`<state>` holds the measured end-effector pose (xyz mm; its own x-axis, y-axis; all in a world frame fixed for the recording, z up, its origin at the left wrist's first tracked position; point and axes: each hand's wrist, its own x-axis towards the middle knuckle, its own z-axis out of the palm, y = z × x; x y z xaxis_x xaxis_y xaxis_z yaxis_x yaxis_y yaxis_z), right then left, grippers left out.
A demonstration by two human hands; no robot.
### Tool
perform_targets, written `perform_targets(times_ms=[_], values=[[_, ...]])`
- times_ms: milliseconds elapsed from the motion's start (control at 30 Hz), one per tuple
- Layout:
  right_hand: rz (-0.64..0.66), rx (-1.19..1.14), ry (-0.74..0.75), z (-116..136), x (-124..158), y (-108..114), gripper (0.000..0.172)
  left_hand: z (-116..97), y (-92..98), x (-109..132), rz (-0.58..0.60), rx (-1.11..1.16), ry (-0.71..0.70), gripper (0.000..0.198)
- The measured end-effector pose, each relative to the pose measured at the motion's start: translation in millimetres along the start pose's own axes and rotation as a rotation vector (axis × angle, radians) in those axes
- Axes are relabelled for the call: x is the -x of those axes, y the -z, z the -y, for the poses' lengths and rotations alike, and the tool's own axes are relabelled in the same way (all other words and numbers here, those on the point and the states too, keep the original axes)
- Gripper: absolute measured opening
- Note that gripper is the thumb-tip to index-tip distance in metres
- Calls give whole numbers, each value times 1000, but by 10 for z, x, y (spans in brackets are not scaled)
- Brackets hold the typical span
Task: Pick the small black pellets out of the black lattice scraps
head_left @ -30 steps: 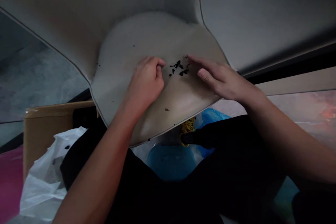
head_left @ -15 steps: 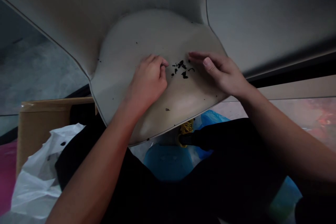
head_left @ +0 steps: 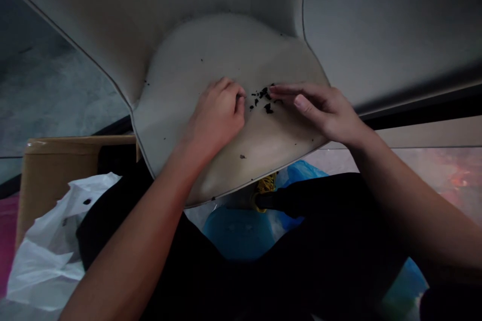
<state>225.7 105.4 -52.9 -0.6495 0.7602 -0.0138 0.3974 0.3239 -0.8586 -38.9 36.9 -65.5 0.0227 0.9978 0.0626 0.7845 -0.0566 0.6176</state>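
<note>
A pale beige cushioned seat (head_left: pixel 211 55) fills the middle of the view. A small heap of black crumbs (head_left: pixel 263 98) lies on it. My left hand (head_left: pixel 218 115) rests on the seat just left of the crumbs, its fingers curled in with nothing visible inside. My right hand (head_left: pixel 320 108) lies flat on the right side, fingers stretched out, the fingertips touching the crumbs. A few single black specks are scattered over the seat, one at the front (head_left: pixel 242 156).
The seat's backrest (head_left: pixel 113 20) rises behind and a grey panel (head_left: pixel 384 25) stands to the right. A cardboard box (head_left: pixel 56 160) and a white plastic bag (head_left: pixel 48 246) sit at the lower left. A blue plastic thing (head_left: pixel 241 230) lies below the seat edge.
My right hand has slid left until its fingertips reach the crumbs, and the crumbs are bunched closer together. My left hand has stayed curled beside them.
</note>
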Motion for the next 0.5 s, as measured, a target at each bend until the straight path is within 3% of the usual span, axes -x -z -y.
perform_targets(times_ms=[167, 300, 500], values=[[-129, 47, 42, -150, -118, -16, 62, 0, -14, -8, 4, 12, 11, 17], [-44, 115, 27, -197, -161, 7, 67, 17, -17, -4, -10, 16, -1, 17], [27, -7, 26, -10, -60, 68, 50, 14, -58, 18, -35, 13, -7, 20]])
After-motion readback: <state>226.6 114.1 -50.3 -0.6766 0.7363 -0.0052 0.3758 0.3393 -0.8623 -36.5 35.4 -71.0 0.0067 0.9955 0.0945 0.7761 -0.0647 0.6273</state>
